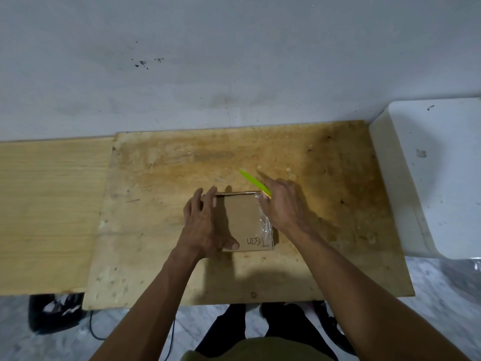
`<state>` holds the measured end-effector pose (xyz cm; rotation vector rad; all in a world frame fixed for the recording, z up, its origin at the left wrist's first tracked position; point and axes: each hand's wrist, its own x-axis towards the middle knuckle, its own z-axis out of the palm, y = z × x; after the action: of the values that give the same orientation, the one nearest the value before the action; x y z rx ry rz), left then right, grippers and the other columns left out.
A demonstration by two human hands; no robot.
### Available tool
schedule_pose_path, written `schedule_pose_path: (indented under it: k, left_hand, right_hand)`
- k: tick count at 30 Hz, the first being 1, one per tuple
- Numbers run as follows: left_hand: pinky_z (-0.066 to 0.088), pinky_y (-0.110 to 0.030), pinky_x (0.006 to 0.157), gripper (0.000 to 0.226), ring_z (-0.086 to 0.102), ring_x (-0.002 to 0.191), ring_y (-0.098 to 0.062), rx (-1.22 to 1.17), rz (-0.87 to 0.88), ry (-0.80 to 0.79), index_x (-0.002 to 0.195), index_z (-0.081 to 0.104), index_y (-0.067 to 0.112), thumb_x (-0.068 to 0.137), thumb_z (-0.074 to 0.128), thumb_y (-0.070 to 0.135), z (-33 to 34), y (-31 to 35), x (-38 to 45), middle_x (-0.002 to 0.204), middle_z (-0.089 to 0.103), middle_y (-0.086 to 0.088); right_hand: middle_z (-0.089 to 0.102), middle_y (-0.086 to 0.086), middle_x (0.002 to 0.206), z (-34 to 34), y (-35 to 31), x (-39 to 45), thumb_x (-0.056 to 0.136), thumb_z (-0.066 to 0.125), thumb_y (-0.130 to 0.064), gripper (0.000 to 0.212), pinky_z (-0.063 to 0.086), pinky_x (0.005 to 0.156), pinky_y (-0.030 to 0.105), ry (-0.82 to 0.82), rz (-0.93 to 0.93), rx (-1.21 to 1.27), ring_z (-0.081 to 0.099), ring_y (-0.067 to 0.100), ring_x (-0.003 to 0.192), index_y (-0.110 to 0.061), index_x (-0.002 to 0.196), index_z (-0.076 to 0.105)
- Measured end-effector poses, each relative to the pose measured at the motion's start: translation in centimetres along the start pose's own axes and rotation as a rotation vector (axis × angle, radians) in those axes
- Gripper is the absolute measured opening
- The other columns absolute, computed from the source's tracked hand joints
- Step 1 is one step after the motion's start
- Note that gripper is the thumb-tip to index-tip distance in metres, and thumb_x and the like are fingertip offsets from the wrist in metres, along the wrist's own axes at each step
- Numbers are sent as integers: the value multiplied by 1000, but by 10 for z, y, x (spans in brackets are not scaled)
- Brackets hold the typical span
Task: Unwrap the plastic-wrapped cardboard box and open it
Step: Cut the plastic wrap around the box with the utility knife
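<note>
A white tub [440,178] sits at three o'clock beside the plywood desk [182,165]; a black bin [54,313] stands at eight o'clock.

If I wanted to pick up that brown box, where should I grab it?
Probably best by its two long sides, from above. The cardboard box lies flat on the wooden board, so its top and sides are free. The left hand already rests along the left side. The right side has loose plastic wrap, which may slip, so grip the cardboard itself.
</note>
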<state>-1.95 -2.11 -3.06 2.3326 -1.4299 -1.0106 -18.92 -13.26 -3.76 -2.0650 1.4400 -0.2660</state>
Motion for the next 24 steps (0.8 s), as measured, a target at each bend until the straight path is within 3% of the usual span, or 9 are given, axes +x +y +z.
schedule_pose_path:
  k: [4, 8, 12, 17, 21, 24]
  left_hand:
    - [19, -49, 118, 141, -6, 146, -32, 118, 1, -117, 155, 4, 32, 47, 94, 45, -1, 3, 8, 162, -9, 1]
    - [16, -46, 119, 141, -8, 147, -35, 146, -2, -137, 156, 1, 29, 50, 93, 45, 0, 5, 12, 162, -9, -2]
    - [16, -47, 119, 142, -10, 147, -37, 155, -19, -148, 157, 0, 27, 51, 94, 44, 0, 7, 13, 162, -11, -4]
    - [16, -47, 119, 145, -8, 147, -38, 167, -30, -152, 156, 0, 26, 48, 95, 44, 2, 7, 15, 162, -10, -7]
    - [17, -47, 119, 146, -9, 147, -37, 170, -32, -147, 156, -1, 27, 48, 95, 45, 4, 6, 14, 162, -11, -6]
    - [16, -48, 119, 145, -9, 147, -38, 168, -25, -151, 156, -1, 26, 48, 94, 46, 4, 4, 15, 161, -12, -7]
  right_hand:
    - [55, 4, 84, 1, 0, -1, 91, 64, -18, 28, 39, 64, 30, 19, 25, 29, 52, 22, 78, -12, 119, 63]
    - [58, 3, 82, -3, 1, -1, 93, 62, -16, 25, 43, 60, 32, 38, 61, 92, 54, 22, 73, -9, 117, 63]
    - [70, 11, 84, -1, 5, -1, 92, 60, -11, 8, 54, 64, 38, 37, 114, 170, 65, 28, 76, -8, 94, 67]
    - [68, 7, 76, 1, 10, -4, 92, 57, -9, 13, 55, 62, 39, 55, 187, 244, 65, 24, 70, -8, 81, 64]
    - [67, 6, 79, 1, 14, -12, 94, 57, -14, 14, 49, 63, 32, 134, 325, 385, 63, 24, 72, -7, 83, 65]
    - [57, 0, 73, -5, 23, -20, 92, 64, -25, 19, 37, 52, 27, 154, 434, 377, 52, 16, 63, -11, 83, 55]
